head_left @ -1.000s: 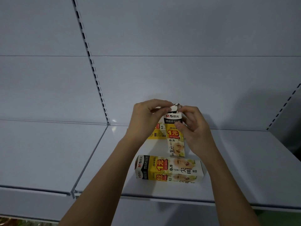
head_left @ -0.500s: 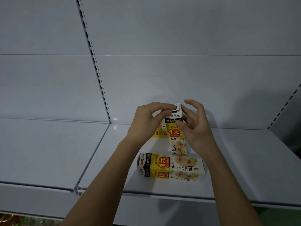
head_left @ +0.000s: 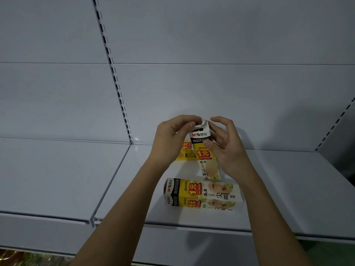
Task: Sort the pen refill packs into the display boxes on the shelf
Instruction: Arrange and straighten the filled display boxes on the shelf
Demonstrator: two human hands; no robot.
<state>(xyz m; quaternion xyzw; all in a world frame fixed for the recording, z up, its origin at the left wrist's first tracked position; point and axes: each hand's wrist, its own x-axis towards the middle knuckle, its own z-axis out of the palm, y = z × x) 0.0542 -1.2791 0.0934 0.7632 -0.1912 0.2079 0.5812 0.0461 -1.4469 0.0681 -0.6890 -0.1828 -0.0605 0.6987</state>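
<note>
A narrow yellow, white and black refill box [head_left: 204, 150] stands nearly upright above the white shelf [head_left: 288, 189], its top tilted slightly to the left and its lower end near the shelf surface; whether it touches the shelf cannot be told. Its top flap [head_left: 200, 124] is folded open (dark contents show just inside the mouth). The left hand [head_left: 171, 139] pinches that flap between curled fingertips and thumb at the box's upper left corner. The right hand [head_left: 225, 145] steadies the box from the right: its thumb presses the front face just under the black brand band, while the other fingers curve loosely around the upper right side, slightly spread, the index tip just beside the top edge.

Directly in front, nearer the shelf's front lip, a wider box [head_left: 202, 194] of the same print lies on its side, long edge running left to right, apart from the held one. Behind the left wrist, a third yellow pack [head_left: 185, 152] lies flat, mostly hidden. A slotted upright [head_left: 113, 73] runs up the grey back panel [head_left: 230, 89].
</note>
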